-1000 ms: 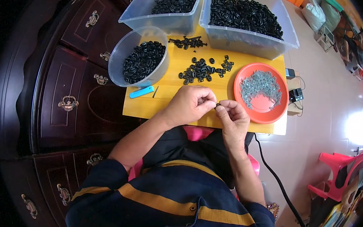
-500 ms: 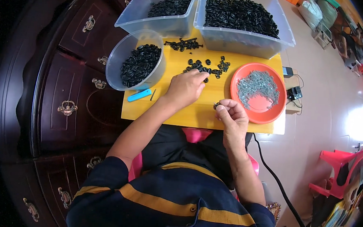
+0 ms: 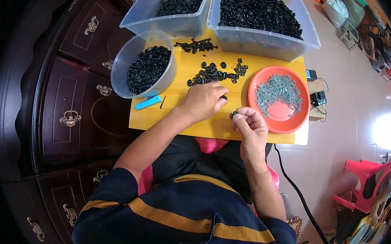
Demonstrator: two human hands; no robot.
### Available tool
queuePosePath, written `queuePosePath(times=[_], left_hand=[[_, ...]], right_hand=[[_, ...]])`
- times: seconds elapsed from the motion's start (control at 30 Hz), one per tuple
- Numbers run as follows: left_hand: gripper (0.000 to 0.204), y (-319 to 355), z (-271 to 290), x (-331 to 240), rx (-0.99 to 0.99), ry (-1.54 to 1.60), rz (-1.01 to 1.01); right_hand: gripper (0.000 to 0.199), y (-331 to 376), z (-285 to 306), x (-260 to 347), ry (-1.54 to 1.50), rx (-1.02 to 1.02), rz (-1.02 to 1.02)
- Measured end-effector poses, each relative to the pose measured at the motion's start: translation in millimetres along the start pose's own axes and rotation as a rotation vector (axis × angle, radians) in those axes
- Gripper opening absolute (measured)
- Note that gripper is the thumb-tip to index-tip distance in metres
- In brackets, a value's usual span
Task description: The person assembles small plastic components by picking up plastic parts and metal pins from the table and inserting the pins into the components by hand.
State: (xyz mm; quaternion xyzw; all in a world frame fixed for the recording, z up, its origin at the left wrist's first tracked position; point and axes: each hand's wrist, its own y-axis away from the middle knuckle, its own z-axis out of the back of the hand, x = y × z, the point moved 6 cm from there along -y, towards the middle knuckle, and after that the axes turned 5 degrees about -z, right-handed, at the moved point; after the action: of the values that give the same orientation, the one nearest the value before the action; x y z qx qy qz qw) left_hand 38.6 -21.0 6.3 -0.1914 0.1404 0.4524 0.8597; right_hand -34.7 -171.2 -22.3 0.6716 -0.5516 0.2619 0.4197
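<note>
My left hand [image 3: 204, 100] hovers over the yellow table, its thumb and fingers pinching a small black oval part [image 3: 224, 97]. Just beyond it lies a loose heap of black oval parts [image 3: 211, 73]. Closer to the front edge, my right hand [image 3: 251, 124] grips another small dark part [image 3: 233, 114] between thumb and forefinger; a thin bit of metal seems to stick out of it. Beside that hand, an orange-red bowl [image 3: 279, 122] holds many small silvery metal pins [image 3: 279, 93].
Two clear bins, a left one [image 3: 159, 26] and a right one [image 3: 263, 42], stand at the back, full of black parts. A round clear tub [image 3: 174, 71] is at left, near a light-blue cutter [image 3: 148, 102]. Black sticks [image 3: 195, 46] lie behind the heap. Dark drawers [image 3: 62, 100] flank the table.
My left hand has drawn back from the heap toward me and now has a black oval part in its fingertips. My right hand has stayed nearly still.
</note>
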Motion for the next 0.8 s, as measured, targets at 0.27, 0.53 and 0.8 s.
queuePosePath(times=[0.27,0.53,0.8], left_hand=[[0.014,-4,-2,3,0.008,0.025,0.013],[0.016,5,6,-8,-0.048,0.241,0.037],[0.024,26,6,-6,-0.015,0.778,0.117]], right_hand=[[0.013,1,-1,0,0.005,0.007,-0.006],[0.013,0,0,1,0.001,0.007,-0.002],[0.012,0,0,0,-0.015,0.006,-0.008]])
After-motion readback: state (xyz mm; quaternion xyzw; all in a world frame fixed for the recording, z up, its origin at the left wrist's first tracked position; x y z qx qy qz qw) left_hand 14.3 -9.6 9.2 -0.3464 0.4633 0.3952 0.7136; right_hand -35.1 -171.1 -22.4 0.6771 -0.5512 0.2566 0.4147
